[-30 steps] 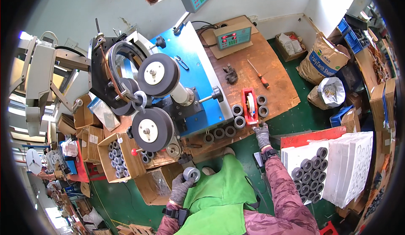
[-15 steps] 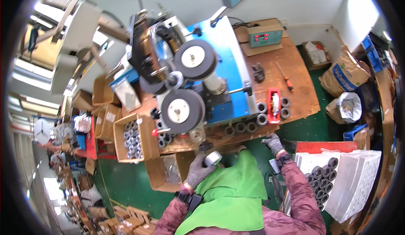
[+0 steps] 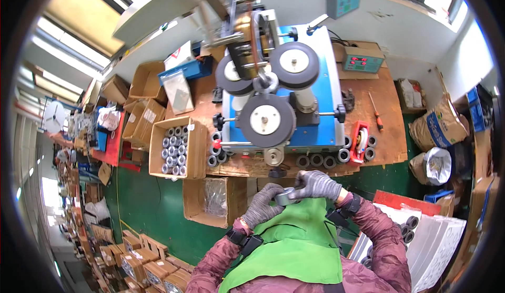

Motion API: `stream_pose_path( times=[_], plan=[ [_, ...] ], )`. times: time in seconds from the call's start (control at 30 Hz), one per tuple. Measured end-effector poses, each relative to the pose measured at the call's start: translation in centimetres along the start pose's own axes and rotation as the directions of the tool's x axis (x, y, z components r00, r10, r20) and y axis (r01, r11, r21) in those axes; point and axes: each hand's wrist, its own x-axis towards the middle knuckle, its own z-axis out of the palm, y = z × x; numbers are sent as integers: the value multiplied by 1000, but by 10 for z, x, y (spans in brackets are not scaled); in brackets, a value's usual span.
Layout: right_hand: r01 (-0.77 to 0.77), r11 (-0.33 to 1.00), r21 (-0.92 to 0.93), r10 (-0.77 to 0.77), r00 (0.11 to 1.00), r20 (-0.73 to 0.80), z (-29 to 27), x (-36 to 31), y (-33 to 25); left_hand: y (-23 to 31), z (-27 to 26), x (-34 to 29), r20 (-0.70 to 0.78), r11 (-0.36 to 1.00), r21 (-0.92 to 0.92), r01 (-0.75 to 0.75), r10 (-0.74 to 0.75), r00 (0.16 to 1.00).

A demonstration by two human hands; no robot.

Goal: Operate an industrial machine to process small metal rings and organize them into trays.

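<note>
In front of the green apron (image 3: pixel 294 240), both my gloved hands meet at a thick grey ring (image 3: pixel 285 196). My left hand (image 3: pixel 263 206) grips it from the left, fingers curled round it. My right hand (image 3: pixel 319 185) has its fingertips closed on the ring's right side. Just beyond stands a machine with a blue plate (image 3: pixel 321 82) and several black rollers (image 3: pixel 266 120) with white hubs. Another ring (image 3: pixel 265 83) sits between the rollers.
Several dark rings (image 3: pixel 316 160) line the bench edge beside a red tape holder (image 3: pixel 360 141). A cardboard box (image 3: pixel 195 151) of silvery rings stands left; an open box (image 3: pixel 226 209) sits below. At right, white foam trays (image 3: pixel 431 240) hold dark rings. A screwdriver (image 3: pixel 376 114) lies on the bench.
My right hand has come in from the foam trays on the right to the ring held by my left hand. The view has shifted, so the machine appears farther right.
</note>
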Motion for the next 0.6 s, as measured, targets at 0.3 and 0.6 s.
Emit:
stream_pose_path(
  times=[0.3, 0.6],
  plan=[
    [-205, 899, -387, 238, 970, 39, 75, 40, 120, -31, -52, -23, 85, 658, -699, 280, -313, 946],
    [-556, 831, 23, 551, 815, -178, 139, -94, 290, -141, -139, -54, 64, 50, -995, 87, -353, 934]
  ],
)
